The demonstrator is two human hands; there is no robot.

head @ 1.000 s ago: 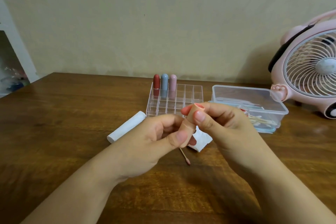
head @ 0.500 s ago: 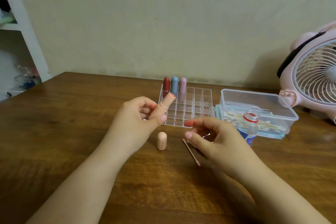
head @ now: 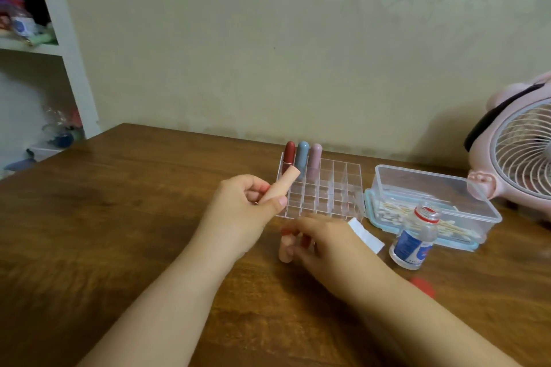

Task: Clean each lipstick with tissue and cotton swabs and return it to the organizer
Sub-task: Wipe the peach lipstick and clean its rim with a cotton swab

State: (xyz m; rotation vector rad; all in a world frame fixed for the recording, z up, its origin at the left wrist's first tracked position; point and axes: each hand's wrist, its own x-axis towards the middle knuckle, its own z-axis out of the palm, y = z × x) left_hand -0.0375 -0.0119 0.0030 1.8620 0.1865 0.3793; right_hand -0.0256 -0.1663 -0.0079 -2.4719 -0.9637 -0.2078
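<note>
My left hand (head: 238,211) grips an uncapped peach lipstick (head: 281,186), tilted up towards the clear organizer (head: 337,197). Its peach cap (head: 284,252) stands on the table just in front. My right hand (head: 325,238) is down on the cap, blurred, with fingertips curled round its top. Three capped lipsticks stand in the organizer's back row: red (head: 289,153), blue (head: 302,155) and pink (head: 315,158). A folded white tissue (head: 368,237) lies partly under my right hand. Cotton swabs lie in a clear box (head: 432,188) to the right.
A small open bottle (head: 414,243) stands in front of the swab box, its red lid (head: 423,286) on the wooden table (head: 119,217) beside my right forearm. A pink fan (head: 521,152) fills the far right. White shelves (head: 59,39) stand at the left.
My hands came apart from the lipstick. The cap now stands on the table, and my right hand has moved left from the cotton swab onto it. The swab is out of sight.
</note>
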